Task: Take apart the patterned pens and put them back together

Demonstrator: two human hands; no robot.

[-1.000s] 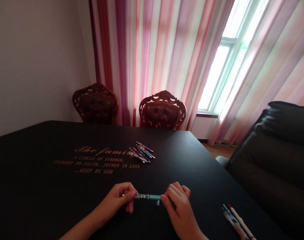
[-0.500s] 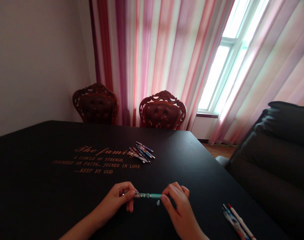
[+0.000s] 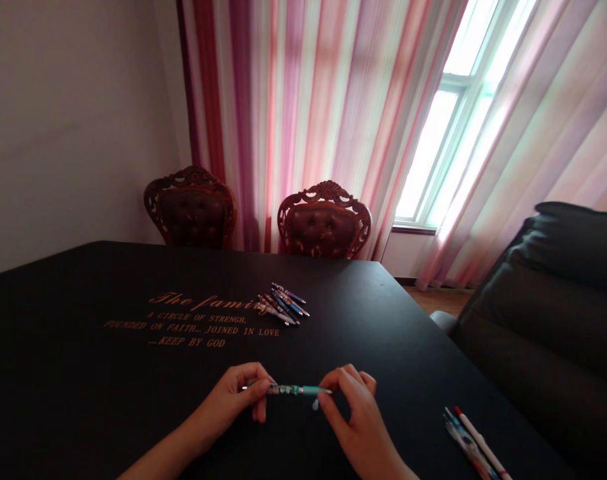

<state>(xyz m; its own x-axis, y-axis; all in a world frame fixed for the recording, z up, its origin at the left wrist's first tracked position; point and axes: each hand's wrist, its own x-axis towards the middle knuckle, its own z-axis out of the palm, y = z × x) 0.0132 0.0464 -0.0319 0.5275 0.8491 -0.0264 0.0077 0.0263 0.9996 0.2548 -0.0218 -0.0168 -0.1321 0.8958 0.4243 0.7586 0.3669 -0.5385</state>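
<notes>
A teal pen (image 3: 310,391) with a patterned barrel lies level between my two hands above the table. My left hand (image 3: 248,393) is closed round its patterned end, thumb and fingers pinching it, and the clicker end pokes out on the left. My right hand (image 3: 350,403) pinches at the pointed tip on the right, with thumb and forefinger close together. Just below the pen, near my right thumb, a small pale blue piece (image 3: 316,404) rests on the tabletop; its exact kind is too small to tell.
On the black table (image 3: 83,400) a pile of several pens (image 3: 283,305) lies beyond my hands, over gold lettering. More pens (image 3: 470,440) lie at the right edge. Two carved chairs (image 3: 326,223) stand behind the table, and a dark recliner (image 3: 548,320) is at the right.
My right hand's fingers have slid slightly right along the teal pen, so its pointed tip now shows. My left hand has stayed in place.
</notes>
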